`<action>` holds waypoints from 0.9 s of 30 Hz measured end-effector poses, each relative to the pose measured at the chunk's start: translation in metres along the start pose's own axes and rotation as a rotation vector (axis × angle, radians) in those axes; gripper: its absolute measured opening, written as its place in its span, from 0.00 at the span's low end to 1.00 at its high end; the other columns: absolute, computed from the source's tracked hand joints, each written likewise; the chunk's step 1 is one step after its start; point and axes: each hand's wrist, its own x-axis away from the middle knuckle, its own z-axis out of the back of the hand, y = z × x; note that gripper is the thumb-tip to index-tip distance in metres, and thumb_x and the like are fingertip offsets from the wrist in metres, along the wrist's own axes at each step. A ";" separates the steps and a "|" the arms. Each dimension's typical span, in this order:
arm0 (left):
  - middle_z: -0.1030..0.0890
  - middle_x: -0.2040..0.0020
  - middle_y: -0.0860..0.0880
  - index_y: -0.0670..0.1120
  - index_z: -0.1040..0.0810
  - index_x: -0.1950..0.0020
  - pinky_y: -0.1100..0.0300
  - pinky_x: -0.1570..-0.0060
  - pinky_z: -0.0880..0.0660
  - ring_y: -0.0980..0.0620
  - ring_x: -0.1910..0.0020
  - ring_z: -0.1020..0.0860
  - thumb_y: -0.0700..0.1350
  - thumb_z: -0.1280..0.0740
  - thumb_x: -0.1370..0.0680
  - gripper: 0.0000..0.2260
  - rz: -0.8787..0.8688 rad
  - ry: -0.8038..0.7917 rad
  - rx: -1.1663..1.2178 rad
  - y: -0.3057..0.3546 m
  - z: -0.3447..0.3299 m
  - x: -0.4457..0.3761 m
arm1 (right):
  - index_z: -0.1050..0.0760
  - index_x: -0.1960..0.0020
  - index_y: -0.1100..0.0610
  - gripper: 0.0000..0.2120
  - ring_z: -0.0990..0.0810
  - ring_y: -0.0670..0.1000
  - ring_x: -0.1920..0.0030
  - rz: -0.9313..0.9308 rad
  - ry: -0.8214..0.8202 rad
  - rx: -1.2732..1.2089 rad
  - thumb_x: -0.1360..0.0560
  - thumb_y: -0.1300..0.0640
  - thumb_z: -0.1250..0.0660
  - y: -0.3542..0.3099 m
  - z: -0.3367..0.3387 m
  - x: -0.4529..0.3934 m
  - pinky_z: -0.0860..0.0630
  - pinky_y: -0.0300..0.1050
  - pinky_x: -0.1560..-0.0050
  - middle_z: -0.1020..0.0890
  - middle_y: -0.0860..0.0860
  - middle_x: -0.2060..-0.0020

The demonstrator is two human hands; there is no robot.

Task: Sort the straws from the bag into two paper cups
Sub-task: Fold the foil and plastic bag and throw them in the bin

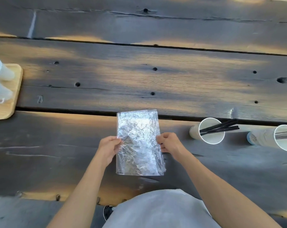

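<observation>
With black straws (pixel 219 127) already in the near cup (pixel 206 131) and seemingly clear ones in the far cup (pixel 285 137), sorting judged done: emptied bag (pixel 138 143) flat on table (pixel 156 79), pinched by left hand (pixel 109 145) and right hand (pixel 168 143).

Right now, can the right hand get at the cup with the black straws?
Probably yes. The right hand only pinches the bag, and bare table lies between it and the cup with black straws; it must release the bag first.
</observation>
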 end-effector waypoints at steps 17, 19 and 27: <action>0.22 0.66 0.46 0.39 0.21 0.51 0.60 0.65 0.29 0.53 0.70 0.26 0.32 0.37 0.20 0.06 -0.151 -0.208 0.069 0.003 -0.001 0.040 | 0.21 0.46 0.64 0.09 0.31 0.44 0.78 0.196 0.005 -0.282 0.22 0.70 0.38 -0.010 0.031 0.027 0.38 0.34 0.80 0.20 0.58 0.66; 0.22 0.66 0.46 0.41 0.21 0.53 0.61 0.65 0.26 0.53 0.69 0.25 0.32 0.37 0.20 0.08 -0.146 -0.234 0.200 0.002 -0.004 0.045 | 0.20 0.47 0.67 0.09 0.27 0.43 0.75 0.223 0.008 -0.297 0.21 0.69 0.38 -0.006 0.032 0.027 0.35 0.33 0.76 0.19 0.56 0.65; 0.18 0.59 0.44 0.36 0.19 0.53 0.59 0.60 0.21 0.50 0.60 0.19 0.32 0.41 0.18 0.11 -0.226 -0.178 0.214 -0.001 0.003 0.063 | 0.23 0.64 0.62 0.13 0.24 0.50 0.69 0.208 -0.076 -0.404 0.23 0.64 0.40 -0.014 0.031 0.038 0.28 0.42 0.70 0.22 0.57 0.65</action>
